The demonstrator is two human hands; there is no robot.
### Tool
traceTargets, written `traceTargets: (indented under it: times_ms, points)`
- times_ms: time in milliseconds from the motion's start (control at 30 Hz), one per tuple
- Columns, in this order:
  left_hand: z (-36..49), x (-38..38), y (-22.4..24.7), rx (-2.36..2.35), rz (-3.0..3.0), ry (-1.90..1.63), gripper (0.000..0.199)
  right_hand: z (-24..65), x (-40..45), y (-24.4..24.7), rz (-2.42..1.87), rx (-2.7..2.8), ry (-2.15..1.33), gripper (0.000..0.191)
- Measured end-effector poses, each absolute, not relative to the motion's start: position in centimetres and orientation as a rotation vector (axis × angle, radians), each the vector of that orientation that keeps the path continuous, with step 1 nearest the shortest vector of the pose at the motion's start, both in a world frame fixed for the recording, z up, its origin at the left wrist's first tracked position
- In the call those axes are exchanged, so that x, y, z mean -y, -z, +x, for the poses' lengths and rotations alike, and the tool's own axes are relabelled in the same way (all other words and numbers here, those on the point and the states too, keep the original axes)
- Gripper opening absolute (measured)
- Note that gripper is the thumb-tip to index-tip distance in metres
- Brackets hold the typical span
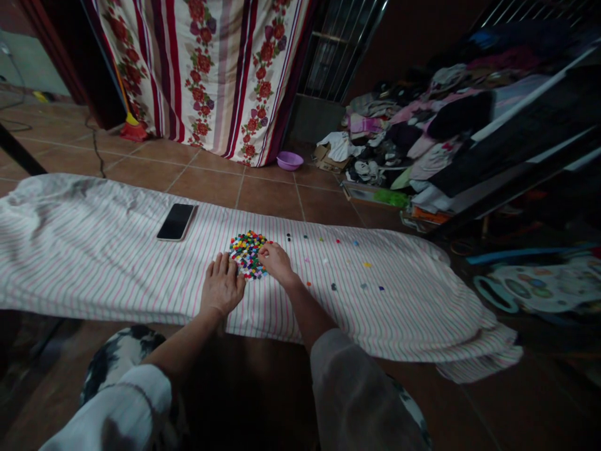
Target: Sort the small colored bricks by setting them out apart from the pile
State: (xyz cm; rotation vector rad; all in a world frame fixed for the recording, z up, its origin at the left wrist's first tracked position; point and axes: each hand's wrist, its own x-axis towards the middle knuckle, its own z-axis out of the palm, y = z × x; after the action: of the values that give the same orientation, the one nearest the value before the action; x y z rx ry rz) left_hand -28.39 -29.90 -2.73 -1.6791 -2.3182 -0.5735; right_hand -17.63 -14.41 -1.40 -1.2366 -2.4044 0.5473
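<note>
The pile point(248, 255) of small coloured pieces lies on the cloth-covered surface point(117, 250), just left of the middle of the view. Clock directions below are taken from the pile, with 12 o'clock away from the person.

The left hand point(221, 285) is at about 7 to 8 o'clock, palm down and open, fingers extended; its fingertips lie at the near edge of the pile. The right hand point(276, 260) is at 3 o'clock, over the pile's edge, closed, with thumb and fingertips drawn together. Whether a piece is between them cannot be told.

Loose pieces are spread well apart in the sector from 2 to 4 o'clock. Dark pieces point(288, 237) stand nearest, at 2 o'clock; a blue piece point(355, 243) and a yellow piece point(367, 265) lie farther out at 3 o'clock; an orange piece point(308, 284) is at 4 o'clock. A phone point(176, 222), screen dark, rests at 10 o'clock, clear of the pile.

Beyond the surface, a purple bowl point(290, 161) sits on the tiled floor point(211, 186) at 1 o'clock. A flowered curtain point(220, 81) hangs between 11 and 12 o'clock. Heaped clothes point(413, 125) occupy the sector between 1 and 2 o'clock.
</note>
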Motion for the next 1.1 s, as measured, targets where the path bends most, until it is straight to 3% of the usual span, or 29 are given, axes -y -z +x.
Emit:
traceTargets:
  times_ms: [200,467,1100]
  points:
    - [-28.4,29.9,2.7,2.328,-1.679,0.568,0.043,-17.8,15.6,3.5,-1.012,2.074,-0.67,0.012]
    - [-28.4,29.9,2.8,2.312,-1.667,0.531,0.043,-17.5,16.5,5.1,-1.04,1.6,-0.965,0.02]
    - [-28.6,29.9,3.0,2.259,-1.688,0.511,0.044,-16.9,17.6,6.5,-1.098,1.403,-0.799,0.02]
